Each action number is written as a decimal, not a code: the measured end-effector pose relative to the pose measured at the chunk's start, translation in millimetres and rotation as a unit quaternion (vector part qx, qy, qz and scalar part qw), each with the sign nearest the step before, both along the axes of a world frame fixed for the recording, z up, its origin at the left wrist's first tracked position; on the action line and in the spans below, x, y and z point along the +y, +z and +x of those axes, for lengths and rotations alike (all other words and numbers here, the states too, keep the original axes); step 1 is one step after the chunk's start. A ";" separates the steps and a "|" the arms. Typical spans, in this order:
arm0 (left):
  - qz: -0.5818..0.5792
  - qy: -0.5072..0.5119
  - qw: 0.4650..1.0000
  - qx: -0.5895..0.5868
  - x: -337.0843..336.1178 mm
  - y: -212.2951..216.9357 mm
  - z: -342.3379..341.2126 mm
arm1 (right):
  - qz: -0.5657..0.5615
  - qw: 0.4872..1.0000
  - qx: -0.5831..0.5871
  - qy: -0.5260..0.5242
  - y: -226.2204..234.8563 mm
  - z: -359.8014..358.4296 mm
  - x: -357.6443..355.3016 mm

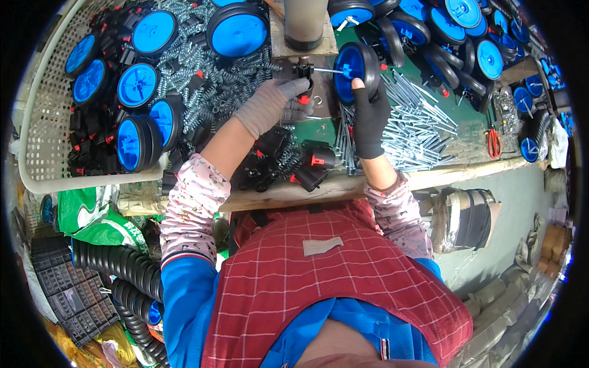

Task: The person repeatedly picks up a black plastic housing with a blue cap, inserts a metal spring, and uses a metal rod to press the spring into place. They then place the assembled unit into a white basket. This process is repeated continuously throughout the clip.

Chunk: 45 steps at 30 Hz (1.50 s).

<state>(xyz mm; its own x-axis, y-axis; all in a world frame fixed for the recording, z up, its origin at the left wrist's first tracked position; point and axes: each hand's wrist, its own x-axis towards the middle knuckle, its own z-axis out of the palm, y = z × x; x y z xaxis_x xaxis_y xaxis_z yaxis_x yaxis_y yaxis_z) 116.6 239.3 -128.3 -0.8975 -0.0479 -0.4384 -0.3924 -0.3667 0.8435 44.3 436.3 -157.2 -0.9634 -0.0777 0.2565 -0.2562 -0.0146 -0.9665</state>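
Observation:
My left hand, in a grey glove, is closed around a black plastic bracket with a red tab at its lower end. My right hand, in a dark glove with the thumb tip bare, grips a black-tyred wheel with a blue hub. From the hub a thin metal axle reaches left to the bracket. Just right of my right hand lies a heap of loose metal rods. Several black fittings with red tabs sit near the bench's front edge, below my left hand.
A white perforated basket at the left carries wheels, springs and black parts. A thick post stands behind my hands. More blue-hubbed wheels pile up at the far right. Red-handled scissors lie near the right end.

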 end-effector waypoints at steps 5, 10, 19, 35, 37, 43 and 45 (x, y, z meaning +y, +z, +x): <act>-0.012 0.009 1.000 -0.002 5.1 4.3 0.3 | 0.041 0.998 0.037 0.013 7.3 14.9 -10.2; -0.007 0.013 1.000 -0.005 4.9 3.5 0.5 | 0.068 0.996 0.042 0.025 4.9 11.6 -7.8; -0.017 -0.006 1.000 -0.010 6.4 8.9 -1.7 | 0.119 0.990 0.072 0.024 -3.3 13.1 -9.4; 0.017 0.009 1.000 0.009 4.1 6.5 -2.1 | 0.171 0.953 0.244 0.056 6.9 12.5 -25.5; 0.001 -0.010 1.000 -0.010 4.7 6.1 -2.1 | 0.128 0.972 0.181 0.082 12.6 9.7 -27.1; -0.484 -0.192 0.842 0.142 -60.8 18.9 8.1 | 0.325 0.924 0.179 0.096 29.3 -64.5 7.3; -0.768 -0.032 0.633 0.094 -84.2 36.1 -7.4 | 0.385 0.896 0.143 0.169 47.4 -123.1 34.9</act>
<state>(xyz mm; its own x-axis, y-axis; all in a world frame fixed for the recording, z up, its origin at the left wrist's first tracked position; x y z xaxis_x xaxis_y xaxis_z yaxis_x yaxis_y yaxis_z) 109.2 155.1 -92.1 -0.9486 -0.2482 0.1961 -0.2040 0.9539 0.2203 -78.8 471.2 -109.7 -0.7554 -0.6118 0.2346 -0.6012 0.5048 -0.6195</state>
